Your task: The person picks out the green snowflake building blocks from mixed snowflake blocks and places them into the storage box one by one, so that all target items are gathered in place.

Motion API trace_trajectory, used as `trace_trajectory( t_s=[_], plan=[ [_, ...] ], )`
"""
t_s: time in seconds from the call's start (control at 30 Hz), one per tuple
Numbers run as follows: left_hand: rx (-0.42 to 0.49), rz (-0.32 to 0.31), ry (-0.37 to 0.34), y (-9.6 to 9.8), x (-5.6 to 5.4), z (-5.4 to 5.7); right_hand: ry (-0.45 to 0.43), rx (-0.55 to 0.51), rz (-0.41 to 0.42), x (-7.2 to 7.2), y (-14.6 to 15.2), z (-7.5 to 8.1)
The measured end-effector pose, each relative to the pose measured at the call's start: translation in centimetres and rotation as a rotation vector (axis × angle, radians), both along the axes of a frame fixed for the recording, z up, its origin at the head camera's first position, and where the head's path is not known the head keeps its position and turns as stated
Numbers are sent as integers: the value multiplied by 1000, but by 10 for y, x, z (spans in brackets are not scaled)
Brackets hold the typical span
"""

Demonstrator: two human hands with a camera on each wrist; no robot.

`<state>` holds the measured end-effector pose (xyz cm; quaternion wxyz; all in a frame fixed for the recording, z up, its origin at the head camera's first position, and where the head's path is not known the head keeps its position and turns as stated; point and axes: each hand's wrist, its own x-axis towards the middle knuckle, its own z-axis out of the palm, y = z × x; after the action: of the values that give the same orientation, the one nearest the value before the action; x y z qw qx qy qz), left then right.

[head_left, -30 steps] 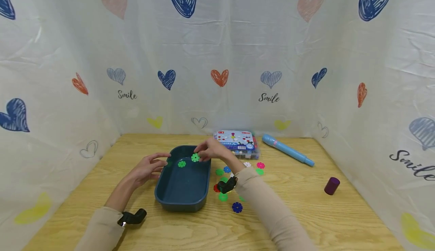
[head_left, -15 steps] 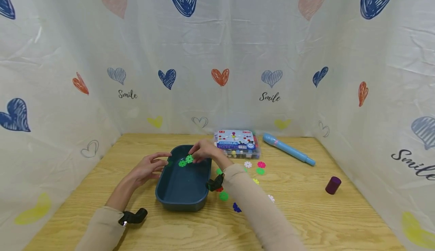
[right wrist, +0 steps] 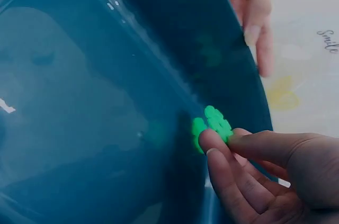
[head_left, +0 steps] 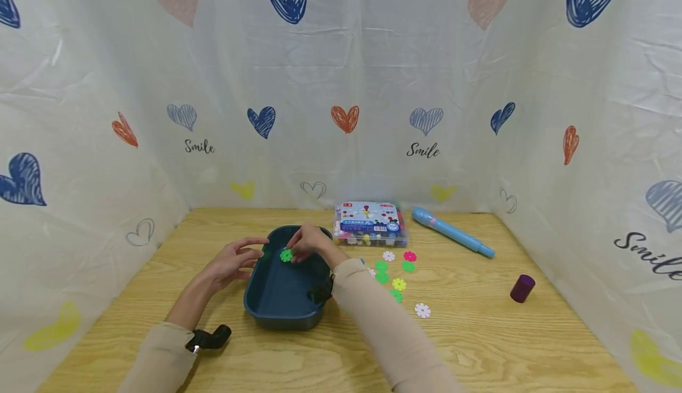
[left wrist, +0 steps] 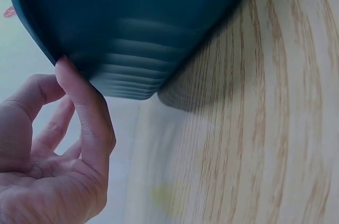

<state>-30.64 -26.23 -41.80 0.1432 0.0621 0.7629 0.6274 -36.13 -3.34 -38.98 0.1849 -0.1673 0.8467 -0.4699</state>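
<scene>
A dark blue-green plastic bin (head_left: 282, 307) stands on the table. Inside it, my right hand (head_left: 309, 244) pinches a green notched disc (right wrist: 218, 123) between thumb and fingers. Another green notched disc (right wrist: 198, 131) shows right beside the held one in the right wrist view. In the head view one green disc face (head_left: 286, 255) is visible at the fingertips. My left hand (head_left: 231, 263) is at the bin's left side, fingers loosely bent and spread. One fingertip (left wrist: 64, 65) touches the rim in the left wrist view.
Several coloured notched discs, including a yellow one (head_left: 399, 284) and a white one (head_left: 422, 310), lie right of the bin, partly hidden by my right sleeve (head_left: 383, 316). Behind are a boxed bead set (head_left: 371, 224) and a light blue tube (head_left: 453, 233). A purple cylinder (head_left: 522, 288) stands far right.
My right hand has moved left and slightly down inside the bin, bringing its green disc to the green disc there. The left hand has stayed at the bin's side.
</scene>
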Motion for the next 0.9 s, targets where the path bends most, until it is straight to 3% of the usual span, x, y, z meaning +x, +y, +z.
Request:
trace_trajectory(
  t_s=[0.47, 0.9],
  plan=[
    [6, 5, -6, 0, -2, -1, -76, 34, -85, 4, -9, -11],
    [-1, 17, -7, 0, -1, -1, -107, 11, -40, 5, -8, -12]
  ],
)
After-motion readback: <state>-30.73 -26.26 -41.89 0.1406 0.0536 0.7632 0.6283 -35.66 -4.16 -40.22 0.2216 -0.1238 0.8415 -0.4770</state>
